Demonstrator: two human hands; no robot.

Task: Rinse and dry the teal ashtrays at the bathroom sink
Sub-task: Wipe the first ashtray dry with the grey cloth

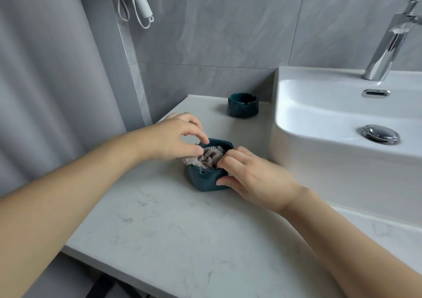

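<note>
A teal ashtray (203,180) sits on the marble counter (159,224) in the middle of the view, with a grey-brown cloth (209,157) bunched inside it. My left hand (173,137) pinches the cloth at the ashtray's far left rim. My right hand (253,179) grips the ashtray's right side, thumb on the outer wall and fingers over the rim on the cloth. A second teal ashtray (243,104) stands alone at the back of the counter, near the sink.
A white basin (319,105) with a chrome drain plug (380,134) and chrome faucet (390,41) fills the right side. A grey curtain (45,80) hangs at left. A white hair dryer (141,0) hangs on the wall above.
</note>
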